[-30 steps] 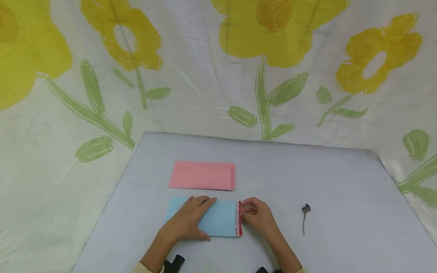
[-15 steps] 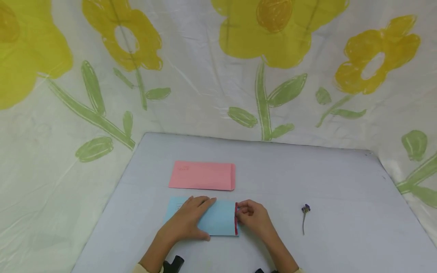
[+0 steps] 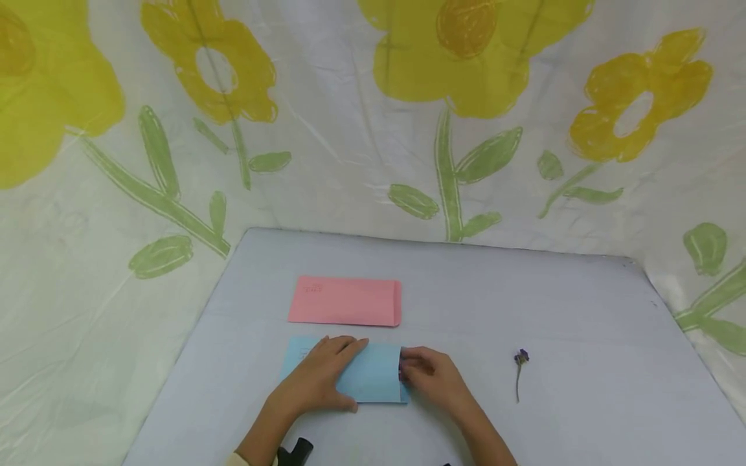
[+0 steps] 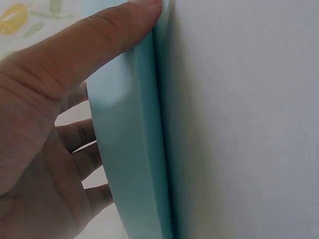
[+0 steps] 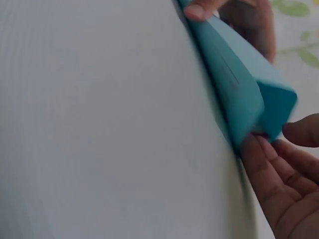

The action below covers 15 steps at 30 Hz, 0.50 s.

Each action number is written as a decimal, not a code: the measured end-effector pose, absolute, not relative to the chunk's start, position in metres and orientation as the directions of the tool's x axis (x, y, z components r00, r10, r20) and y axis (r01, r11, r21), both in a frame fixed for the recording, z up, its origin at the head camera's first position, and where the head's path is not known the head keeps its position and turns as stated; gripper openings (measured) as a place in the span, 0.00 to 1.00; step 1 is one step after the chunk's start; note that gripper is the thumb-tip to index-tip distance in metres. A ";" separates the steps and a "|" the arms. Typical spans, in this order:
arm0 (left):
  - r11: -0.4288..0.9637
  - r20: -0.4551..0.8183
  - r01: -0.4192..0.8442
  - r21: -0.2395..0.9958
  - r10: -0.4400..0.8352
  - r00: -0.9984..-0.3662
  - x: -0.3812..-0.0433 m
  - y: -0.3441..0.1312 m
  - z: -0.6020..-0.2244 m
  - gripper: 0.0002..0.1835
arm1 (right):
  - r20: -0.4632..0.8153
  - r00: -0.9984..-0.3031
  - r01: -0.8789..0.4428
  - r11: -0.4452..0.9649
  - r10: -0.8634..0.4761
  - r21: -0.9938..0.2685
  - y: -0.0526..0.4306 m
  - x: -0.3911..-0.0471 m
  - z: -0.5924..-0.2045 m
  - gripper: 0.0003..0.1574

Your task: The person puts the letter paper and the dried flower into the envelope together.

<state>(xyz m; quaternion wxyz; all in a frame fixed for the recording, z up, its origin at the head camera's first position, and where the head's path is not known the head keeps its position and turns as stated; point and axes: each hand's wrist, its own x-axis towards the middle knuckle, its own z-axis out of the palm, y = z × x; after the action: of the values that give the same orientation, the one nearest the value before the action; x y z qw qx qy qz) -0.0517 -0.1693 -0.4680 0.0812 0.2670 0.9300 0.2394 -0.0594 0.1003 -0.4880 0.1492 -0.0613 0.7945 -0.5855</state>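
Observation:
A light blue envelope (image 3: 375, 375) lies crosswise on the table near me. My left hand (image 3: 319, 378) holds it by its long edges; in the left wrist view the thumb (image 4: 94, 37) is on the near edge and the fingers are behind the far one. In the right wrist view the envelope's right end (image 5: 279, 102) bulges into a mouth. My right hand (image 3: 434, 378) has its fingertips (image 5: 269, 149) at the mouth's lower lip, thumb apart from them. Just inside the mouth shows a narrow red edge (image 5: 259, 134) of a flat piece, the remainder hidden in the envelope.
A pink envelope (image 3: 346, 301) lies behind the blue one. To the right is a small dried purple flower (image 3: 521, 357) on a thin stem. A cloth with painted yellow flowers (image 3: 466, 26) hangs behind the table's back edge.
The red-edged piece has slid left, from sticking out of the blue envelope's right end to almost wholly inside. My right hand has followed it left; my left hand has stayed put.

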 end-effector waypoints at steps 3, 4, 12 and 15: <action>0.738 -0.022 0.460 0.494 0.539 -0.842 -0.050 -0.168 -0.467 0.60 | -0.099 -0.981 0.032 0.364 -0.167 -0.931 0.126 -0.061 -0.481 0.14; 0.738 -0.022 0.462 0.492 0.541 -0.841 -0.050 -0.168 -0.467 0.60 | -0.053 -0.992 0.002 0.415 -0.112 -0.910 0.136 -0.062 -0.477 0.13; 0.750 -0.030 0.461 0.475 0.538 -0.843 -0.050 -0.171 -0.470 0.62 | -0.028 -0.989 0.134 0.813 0.144 -0.567 0.226 -0.065 -0.450 0.27; 0.753 -0.043 0.459 0.472 0.539 -0.841 -0.050 -0.172 -0.470 0.63 | -0.165 -0.980 0.183 0.842 0.113 -0.508 0.245 -0.067 -0.451 0.35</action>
<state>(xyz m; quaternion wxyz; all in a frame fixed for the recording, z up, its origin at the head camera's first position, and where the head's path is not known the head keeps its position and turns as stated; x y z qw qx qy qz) -0.0502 -0.1718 -0.4701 0.0883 0.2678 0.9320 0.2277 -0.0670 0.2447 -0.4506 0.0644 0.0772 0.9574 -0.2707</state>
